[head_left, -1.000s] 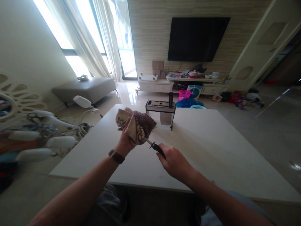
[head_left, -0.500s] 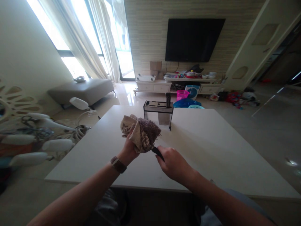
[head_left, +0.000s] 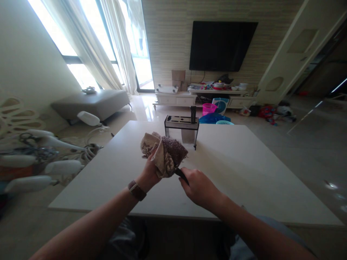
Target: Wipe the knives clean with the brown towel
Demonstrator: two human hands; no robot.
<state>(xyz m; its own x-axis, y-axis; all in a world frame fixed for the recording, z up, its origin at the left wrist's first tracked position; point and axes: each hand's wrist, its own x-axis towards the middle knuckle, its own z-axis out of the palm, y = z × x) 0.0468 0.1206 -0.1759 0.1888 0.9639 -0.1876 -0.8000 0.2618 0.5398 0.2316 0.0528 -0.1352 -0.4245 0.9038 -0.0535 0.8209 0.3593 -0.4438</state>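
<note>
A bunched brown and beige cloth (head_left: pixel 173 150) is gripped from below by my left hand (head_left: pixel 151 168), which wears a brown band at the wrist. My right hand (head_left: pixel 196 184) is closed round a black handle (head_left: pixel 181 175). The far end of that handle meets the cloth's lower right edge, and whatever extends from it is hidden inside the folds. Behind the cloth, a slotted knife block (head_left: pixel 181 124) with a dark frame stands upright on the white table (head_left: pixel 230 173). One black-handled knife (head_left: pixel 193 114) sits in its right end.
Left of the table are white lamp shades (head_left: pixel 63 167) and coiled cables (head_left: pixel 92 151). Beyond its far edge stand a pink basket (head_left: pixel 209 108) and a low cabinet (head_left: pixel 176 100) under a television (head_left: pixel 223 46). A grey bench (head_left: pixel 94 105) is by the window.
The cloth has shifted very slightly to the right, closer over the base of the black handle. Both hands keep their hold. The whole view has moved a little.
</note>
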